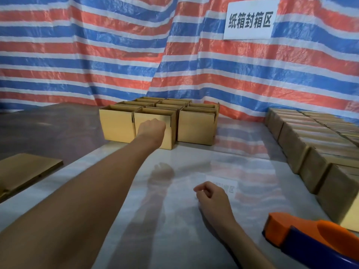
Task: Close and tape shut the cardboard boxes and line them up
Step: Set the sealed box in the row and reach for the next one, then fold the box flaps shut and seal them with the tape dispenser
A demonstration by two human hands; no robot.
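Orange tape dispenser [303, 233] near right; right hand [211, 197] loosely curled, empty; left hand [151, 128] curled against upward-open box [169, 137], long side left-right, grip unclear.

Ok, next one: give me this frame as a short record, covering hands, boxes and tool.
left hand: stretched to the front wall of an open box, fingers hidden
right hand: loosely curled, holding nothing
open boxes: clustered at the far side
closed boxes: row along the right
tape dispenser: near right, untouched
flat cardboard: near left
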